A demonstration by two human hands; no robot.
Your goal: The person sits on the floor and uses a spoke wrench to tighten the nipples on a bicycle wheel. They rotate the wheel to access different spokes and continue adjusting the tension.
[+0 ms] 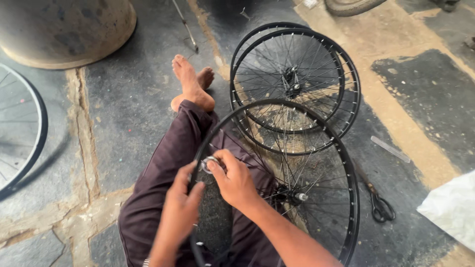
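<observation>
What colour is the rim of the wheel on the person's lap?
Black, with silver spokes; the wheel rim shows clearly in the head view.

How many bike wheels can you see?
4, perhaps more: one wheel on the lap under both hands, two stacked wheels on the floor ahead, one at the left edge. A tyre-like piece at the top edge may be another.

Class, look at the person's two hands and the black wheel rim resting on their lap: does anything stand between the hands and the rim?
Nothing visible does. The left hand and the right hand are already at the black wheel rim, meeting at its left edge around a small silvery tool.
</observation>
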